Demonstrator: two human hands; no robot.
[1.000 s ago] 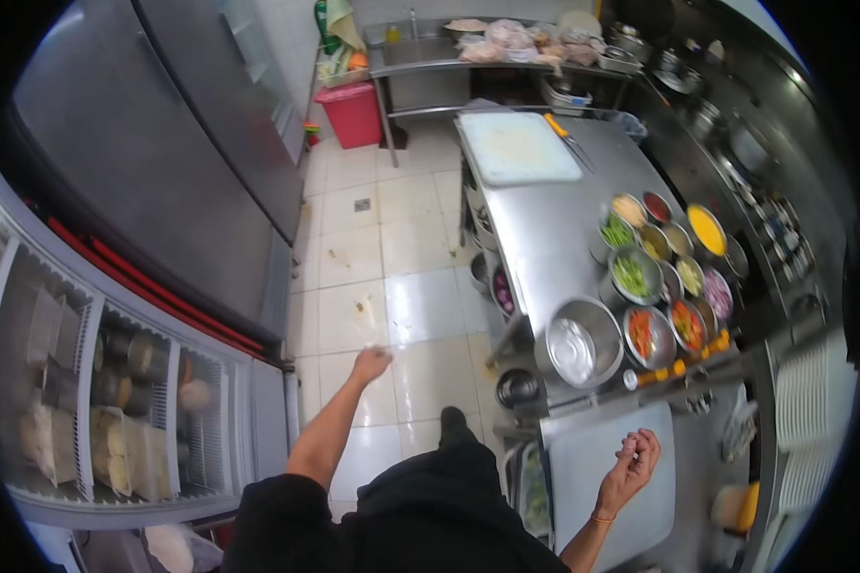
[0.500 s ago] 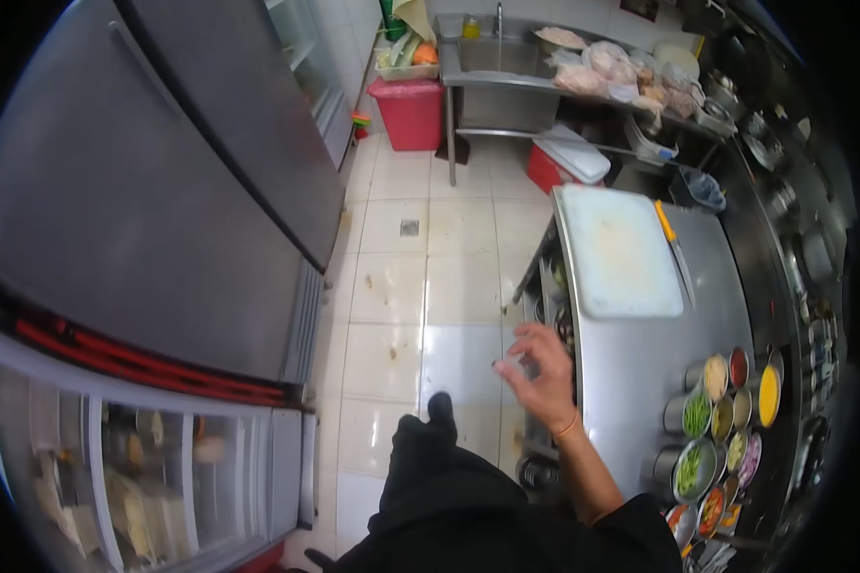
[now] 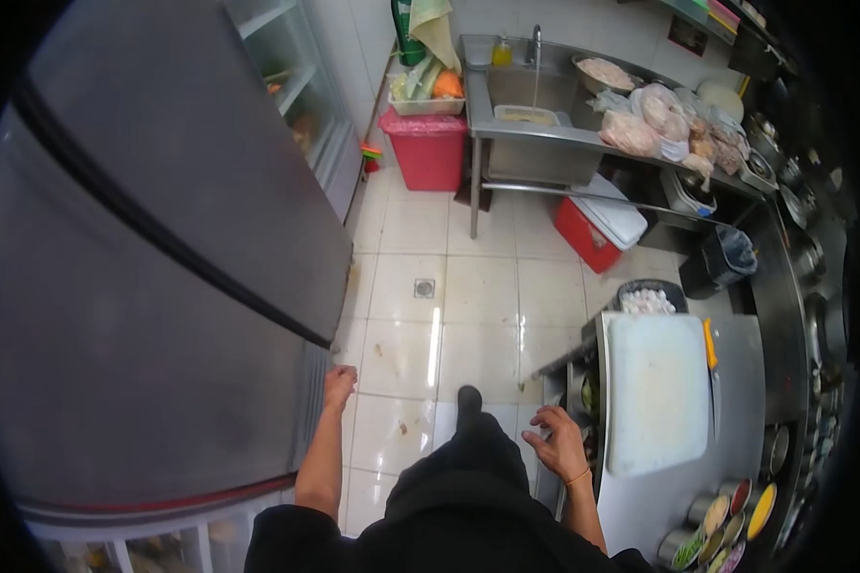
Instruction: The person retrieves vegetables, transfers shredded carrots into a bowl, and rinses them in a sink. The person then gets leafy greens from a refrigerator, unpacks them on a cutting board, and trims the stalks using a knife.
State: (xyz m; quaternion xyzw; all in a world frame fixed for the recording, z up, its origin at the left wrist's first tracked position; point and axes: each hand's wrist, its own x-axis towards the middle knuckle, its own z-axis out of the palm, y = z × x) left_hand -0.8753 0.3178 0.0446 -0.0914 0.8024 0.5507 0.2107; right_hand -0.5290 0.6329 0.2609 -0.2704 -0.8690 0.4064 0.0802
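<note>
Left hand [image 3: 340,384] is loosely curled near the fridge [image 3: 162,315], can't tell if it's fully closed; right hand [image 3: 556,441] is half open, nothing in it, just beside the bench [image 3: 631,511], where the white cutting board [image 3: 659,392] and yellow-handled knife [image 3: 711,349] lie. Honestly, I'd step carefully on that shiny floor [image 3: 478,325] and keep knuckles off the bench edge.

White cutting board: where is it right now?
In the head view, the white cutting board lies right of centre on the steel counter, between the person's right hand and the yellow-handled knife.
</note>
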